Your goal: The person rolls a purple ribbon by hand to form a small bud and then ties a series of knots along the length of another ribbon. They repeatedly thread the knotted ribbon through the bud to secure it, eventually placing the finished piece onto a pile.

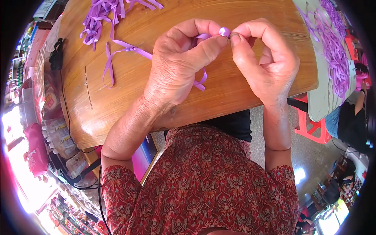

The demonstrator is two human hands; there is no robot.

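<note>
My left hand (178, 64) and my right hand (266, 62) meet above a wooden table (117, 98). Between their fingertips they pinch a small loop of purple ribbon (224, 31). The ribbon's tail hangs out below my left palm (200, 83). A longer strip with a knot, the purple ribbon piece (117, 51), lies flat on the wood to the left of my left hand. A loose pile of purple ribbons (100, 17) sits at the far edge of the table.
A second table (325, 98) on the right carries another heap of purple ribbons (335, 51). A person in dark clothes (352, 117) sits beside it, near a red plastic stool (311, 125). A black cable (64, 102) runs down the left table edge.
</note>
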